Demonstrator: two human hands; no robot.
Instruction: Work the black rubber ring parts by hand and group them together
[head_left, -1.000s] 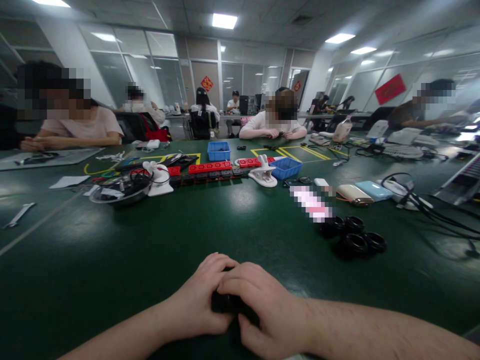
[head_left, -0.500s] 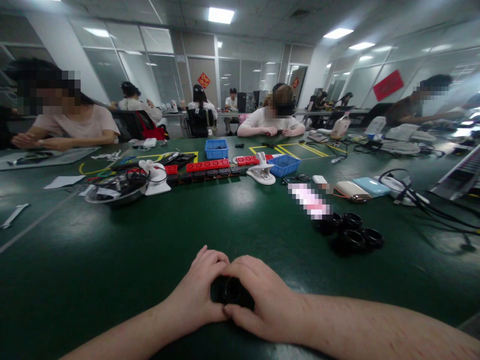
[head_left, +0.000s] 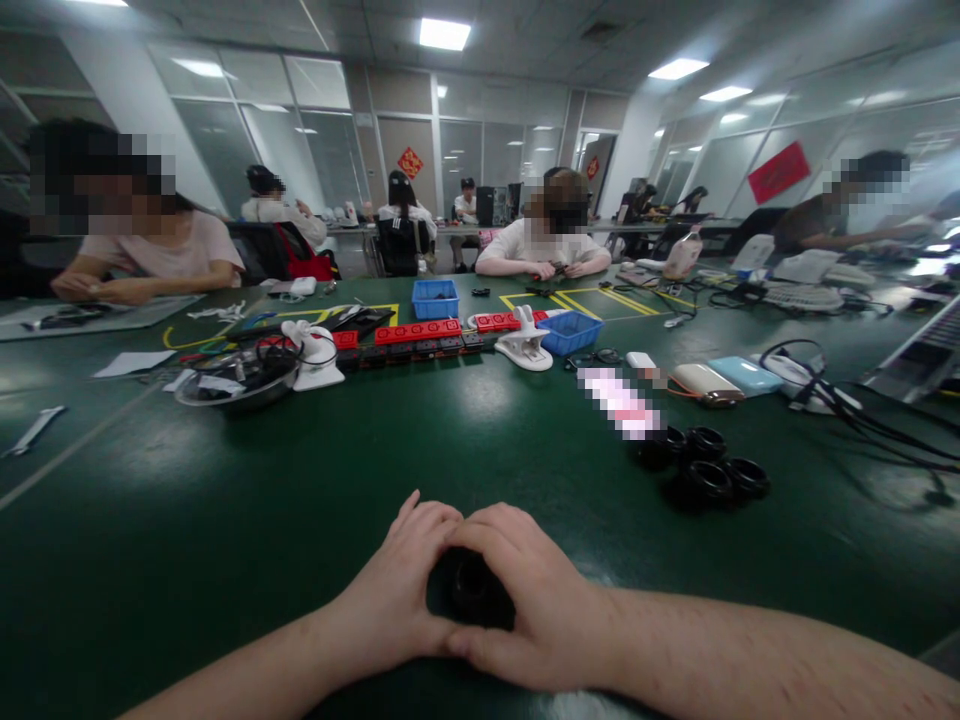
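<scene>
My left hand [head_left: 411,582] and my right hand [head_left: 534,602] curl together around a black round part [head_left: 471,585] low in the middle of the head view. Its centre is a dark round opening, seen through the gap between my fingers and thumbs. The fingertips of both hands meet at the far side, and the thumbs meet at the near side. Much of the part is hidden by my hands, so its full shape does not show. Several similar black ring-shaped parts [head_left: 709,480] stand in a cluster beyond my right hand.
Across the green table [head_left: 360,450] lie a metal bowl [head_left: 236,390] of dark items, a row of red-topped blocks [head_left: 417,332], a white clip stand [head_left: 525,345] and two blue bins [head_left: 571,332]. Power banks and black cables [head_left: 870,415] lie on the right. Co-workers sit opposite.
My hands stay around the black part, which sits slightly further right in view. The right thumb has shifted slightly over the left one. A co-worker's hands opposite have moved a little.
</scene>
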